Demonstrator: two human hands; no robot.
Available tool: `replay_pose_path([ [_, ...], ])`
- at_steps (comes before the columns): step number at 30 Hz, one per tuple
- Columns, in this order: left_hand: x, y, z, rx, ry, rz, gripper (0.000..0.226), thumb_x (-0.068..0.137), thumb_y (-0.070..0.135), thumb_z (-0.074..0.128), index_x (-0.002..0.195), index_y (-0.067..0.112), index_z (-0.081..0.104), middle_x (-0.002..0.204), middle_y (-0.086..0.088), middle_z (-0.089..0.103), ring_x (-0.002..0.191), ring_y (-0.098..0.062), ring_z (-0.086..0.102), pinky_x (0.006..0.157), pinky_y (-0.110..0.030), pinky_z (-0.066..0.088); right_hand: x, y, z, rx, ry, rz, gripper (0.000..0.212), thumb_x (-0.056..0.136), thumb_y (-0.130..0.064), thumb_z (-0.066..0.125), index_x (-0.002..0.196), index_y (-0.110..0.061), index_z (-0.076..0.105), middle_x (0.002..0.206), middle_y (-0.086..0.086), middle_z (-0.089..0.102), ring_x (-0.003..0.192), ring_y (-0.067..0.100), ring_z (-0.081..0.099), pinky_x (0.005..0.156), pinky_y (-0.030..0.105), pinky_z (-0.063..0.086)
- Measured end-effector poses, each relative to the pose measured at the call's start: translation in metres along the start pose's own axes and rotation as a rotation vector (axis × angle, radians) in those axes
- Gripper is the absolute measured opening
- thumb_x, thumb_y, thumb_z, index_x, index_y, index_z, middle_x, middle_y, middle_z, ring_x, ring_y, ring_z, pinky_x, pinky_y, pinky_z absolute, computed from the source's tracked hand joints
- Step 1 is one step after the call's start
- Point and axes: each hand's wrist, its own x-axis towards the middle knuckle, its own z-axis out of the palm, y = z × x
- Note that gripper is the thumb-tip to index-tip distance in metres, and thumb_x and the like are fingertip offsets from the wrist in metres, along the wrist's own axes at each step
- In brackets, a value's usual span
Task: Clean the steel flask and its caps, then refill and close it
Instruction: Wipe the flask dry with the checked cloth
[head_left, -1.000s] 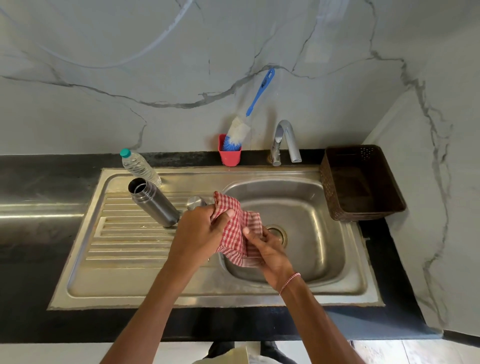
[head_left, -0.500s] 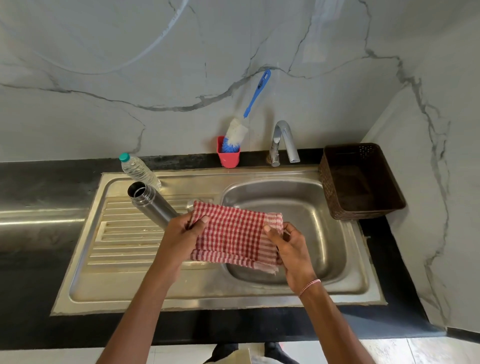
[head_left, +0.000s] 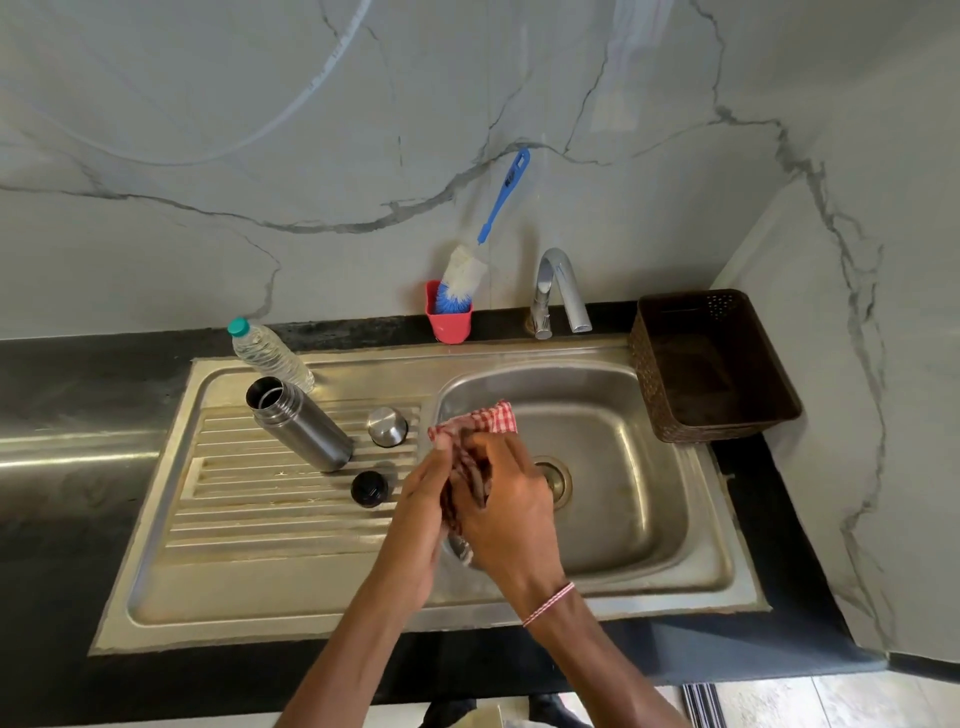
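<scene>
The open steel flask (head_left: 298, 423) stands on the ribbed drainboard (head_left: 249, 514) left of the basin. A steel cap (head_left: 387, 426) sits to its right, and a black inner cap (head_left: 369, 489) lies nearer to me. A red checked cloth (head_left: 480, 422) is bunched between my hands over the basin's left edge. My left hand (head_left: 421, 512) grips it from the left. My right hand (head_left: 506, 512) presses over it from the right with fingers wrapped round the folds. Most of the cloth is hidden between the palms.
A plastic water bottle (head_left: 270, 353) stands behind the flask. A blue bottle brush (head_left: 467, 270) leans in a red holder (head_left: 448, 319) by the tap (head_left: 558, 291). A brown basket (head_left: 714, 364) sits right of the sink basin (head_left: 623, 467).
The cloth was spread wide between both hands half a second ago; now it is gathered up and my hands have come together. Both caps on the drainboard are now uncovered.
</scene>
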Motion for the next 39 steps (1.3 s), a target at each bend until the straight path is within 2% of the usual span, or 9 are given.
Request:
replay_pose_path([
  [5, 0.009, -0.007, -0.008, -0.132, 0.02, -0.014, 0.042, 0.102, 0.037, 0.057, 0.131, 0.007, 0.066, 0.119, -0.013, 0.075, 0.107, -0.026, 0.072, 0.075, -0.029, 0.059, 0.005, 0.01, -0.015, 0.1, -0.217, -0.142, 0.03, 0.092, -0.03, 0.07, 0.122, -0.024, 0.07, 0.114, -0.009, 0.068, 0.095, 0.004, 0.066, 0.082, 0.02, 0.057],
  [7, 0.015, -0.009, -0.012, -0.179, 0.033, -0.06, 0.042, 0.097, 0.029, 0.067, 0.13, 0.003, 0.066, 0.12, -0.019, 0.073, 0.106, -0.034, 0.071, 0.08, -0.039, 0.06, 0.005, 0.017, -0.025, 0.164, -0.138, -0.138, 0.025, 0.094, -0.029, 0.07, 0.117, -0.021, 0.074, 0.11, -0.008, 0.071, 0.093, 0.004, 0.068, 0.079, 0.018, 0.058],
  [10, 0.02, -0.011, -0.016, -0.22, 0.026, -0.119, 0.037, 0.097, 0.023, 0.066, 0.128, 0.002, 0.067, 0.124, -0.022, 0.072, 0.115, -0.042, 0.069, 0.1, -0.058, 0.054, 0.008, 0.036, -0.032, 0.098, 0.062, 0.145, 0.037, 0.092, -0.046, 0.068, 0.123, -0.027, 0.066, 0.117, -0.015, 0.064, 0.105, 0.001, 0.063, 0.087, 0.023, 0.055],
  [13, 0.021, -0.011, -0.013, -0.229, 0.032, -0.151, 0.024, 0.098, 0.022, 0.06, 0.113, 0.008, 0.073, 0.113, -0.016, 0.077, 0.098, -0.031, 0.076, 0.092, -0.051, 0.056, 0.015, 0.05, -0.037, 0.425, -0.211, 0.521, 0.058, 0.085, -0.059, 0.071, 0.133, -0.031, 0.054, 0.121, -0.013, 0.066, 0.111, 0.007, 0.065, 0.09, 0.026, 0.056],
  [16, 0.024, -0.016, -0.008, -0.107, 0.011, -0.134, 0.026, 0.104, 0.024, 0.055, 0.124, 0.014, 0.068, 0.118, -0.014, 0.076, 0.107, -0.032, 0.074, 0.097, -0.054, 0.055, 0.015, 0.063, -0.031, 0.574, -0.339, 0.617, 0.039, 0.089, -0.045, 0.075, 0.123, -0.028, 0.064, 0.112, -0.008, 0.075, 0.107, 0.012, 0.071, 0.092, 0.032, 0.059],
  [20, 0.028, -0.026, -0.006, 0.121, 0.062, -0.101, 0.025, 0.111, 0.031, 0.043, 0.127, 0.032, 0.062, 0.113, 0.003, 0.078, 0.107, -0.018, 0.074, 0.099, -0.051, 0.056, 0.009, 0.076, -0.013, 0.487, -0.26, 0.64, 0.027, 0.091, -0.029, 0.075, 0.116, -0.024, 0.067, 0.106, -0.007, 0.077, 0.098, 0.009, 0.073, 0.094, 0.04, 0.06],
  [24, 0.031, -0.034, -0.008, 0.202, 0.057, -0.171, 0.019, 0.107, 0.025, 0.054, 0.119, 0.037, 0.064, 0.107, 0.01, 0.078, 0.105, -0.014, 0.073, 0.094, -0.044, 0.057, 0.004, 0.087, -0.004, 0.42, -0.229, 0.676, 0.03, 0.09, -0.031, 0.075, 0.119, -0.027, 0.066, 0.107, -0.008, 0.075, 0.1, 0.009, 0.072, 0.093, 0.039, 0.06],
  [34, 0.062, -0.06, 0.051, 0.336, -0.03, -0.188, 0.031, 0.102, 0.009, 0.061, 0.111, 0.035, 0.075, 0.1, -0.01, 0.078, 0.097, -0.03, 0.076, 0.087, -0.049, 0.063, 0.009, 0.142, -0.057, 0.337, -0.069, 0.756, 0.019, 0.097, -0.029, 0.067, 0.115, -0.032, 0.067, 0.104, -0.011, 0.074, 0.101, 0.01, 0.07, 0.09, 0.036, 0.06],
  [39, 0.094, -0.052, 0.135, 0.39, -0.164, -0.116, 0.043, 0.1, -0.002, 0.059, 0.117, 0.036, 0.071, 0.098, -0.014, 0.073, 0.09, -0.023, 0.072, 0.085, -0.048, 0.063, 0.041, 0.18, -0.128, 0.305, 0.08, 0.76, 0.029, 0.098, -0.013, 0.058, 0.12, -0.031, 0.066, 0.107, -0.01, 0.069, 0.1, 0.01, 0.066, 0.079, 0.026, 0.055],
])
